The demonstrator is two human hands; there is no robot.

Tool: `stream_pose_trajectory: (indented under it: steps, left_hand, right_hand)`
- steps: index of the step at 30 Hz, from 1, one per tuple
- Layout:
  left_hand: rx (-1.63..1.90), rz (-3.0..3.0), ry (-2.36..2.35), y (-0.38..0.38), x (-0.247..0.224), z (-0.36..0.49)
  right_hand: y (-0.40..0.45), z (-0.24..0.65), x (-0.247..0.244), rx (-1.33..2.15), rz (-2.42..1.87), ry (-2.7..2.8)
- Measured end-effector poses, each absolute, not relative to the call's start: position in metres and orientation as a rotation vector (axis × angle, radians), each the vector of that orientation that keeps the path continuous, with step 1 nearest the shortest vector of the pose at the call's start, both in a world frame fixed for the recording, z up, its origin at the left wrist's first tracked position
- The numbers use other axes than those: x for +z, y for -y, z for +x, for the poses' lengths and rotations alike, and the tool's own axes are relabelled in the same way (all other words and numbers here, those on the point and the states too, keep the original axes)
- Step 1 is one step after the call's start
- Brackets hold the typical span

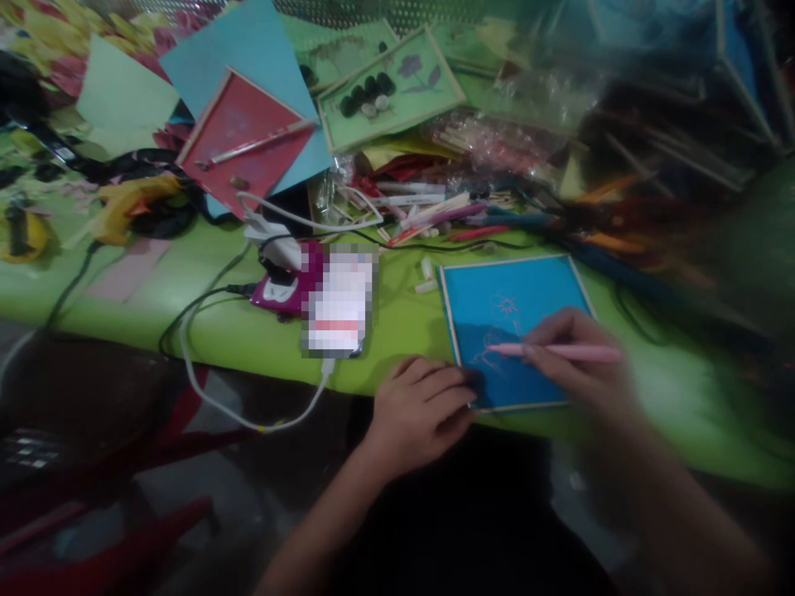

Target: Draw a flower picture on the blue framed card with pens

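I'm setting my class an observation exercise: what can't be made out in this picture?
In the head view:
Phone, on-screen details: hidden by pixelation.
Blue board, lower right corner: hidden behind the right hand.
Clutter, far right: blurred and dim.
Blue frame, top right: cut off by the edge.

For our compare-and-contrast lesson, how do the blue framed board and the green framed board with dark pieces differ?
The blue board has a thin pink outline drawing; the green board has a filled purple flower. The green board carries black and white pebble-like pieces; the blue board has none. The blue board lies under the right hand; the green board sits farther back. Both have pale edging.
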State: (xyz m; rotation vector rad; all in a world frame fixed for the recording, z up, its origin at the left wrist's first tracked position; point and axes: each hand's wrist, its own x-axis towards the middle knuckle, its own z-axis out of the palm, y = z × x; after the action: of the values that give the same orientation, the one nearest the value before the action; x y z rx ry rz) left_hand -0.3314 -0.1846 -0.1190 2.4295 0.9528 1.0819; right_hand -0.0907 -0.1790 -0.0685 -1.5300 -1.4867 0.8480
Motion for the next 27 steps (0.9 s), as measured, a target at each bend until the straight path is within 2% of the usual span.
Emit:
stream_pose_trajectory:
  steps: [27]
  left_hand:
    - [1.088,2.430,-0.952,0.1841,-0.1177,-0.3310]
  right_hand:
    - [0.1797,-0.0939,-0.0661,0.885,-1.561,1.523]
